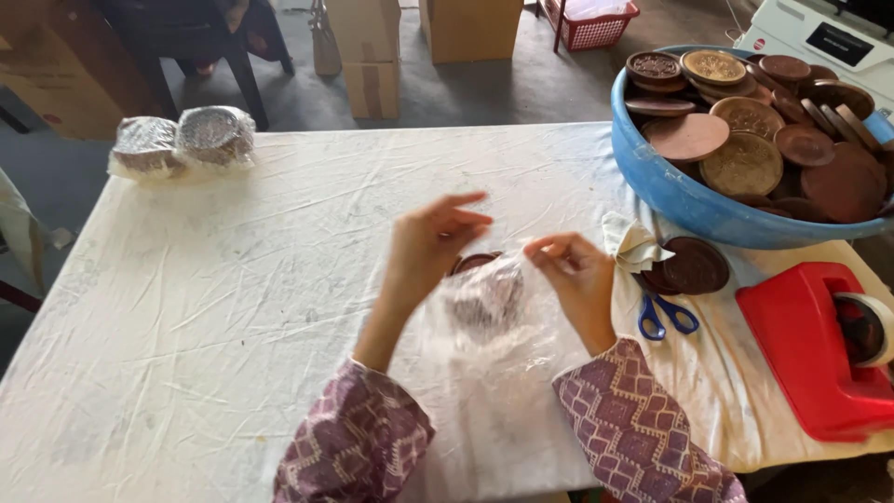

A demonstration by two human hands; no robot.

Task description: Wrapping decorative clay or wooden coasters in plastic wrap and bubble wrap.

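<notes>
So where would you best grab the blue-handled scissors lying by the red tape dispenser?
Probably by the blue handle loops, coming from above on the near side. The scissors lie flat on the cloth with the loops toward the person's right hand, the blades tucked toward the brown disc.

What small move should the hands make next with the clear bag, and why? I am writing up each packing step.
Probably draw the clear plastic bag closed over the brown discs: the left hand and right hand pinch its open top, the discs sit inside, and two wrapped packs lie at the far corner.
</notes>
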